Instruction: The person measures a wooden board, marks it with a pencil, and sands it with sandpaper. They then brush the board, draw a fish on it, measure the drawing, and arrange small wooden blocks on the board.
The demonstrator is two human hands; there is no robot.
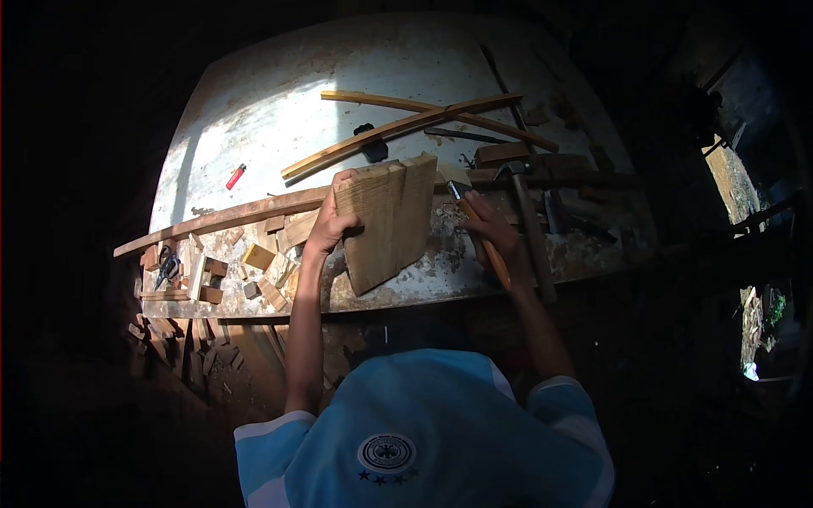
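A flat wooden board (385, 224) is held tilted above the near part of the workbench. My left hand (334, 218) grips its left edge, with the thumb on the face turned toward me. In my right hand (491, 227) is a brush (461, 191) with a long orange-brown handle, which runs down under the palm. Its pale bristles point up and left, close to the board's right edge. Whether they touch the board I cannot tell. A hammer (523, 207) lies just right of my right hand.
Crossed wooden strips (381, 140) lie across the pale workbench (296, 63), with a red lighter (235, 176) at left. A long wooden rail (229, 213) runs behind the board. Several offcuts, a yellow block (258, 256) and dark scissors (168, 265) sit at front left.
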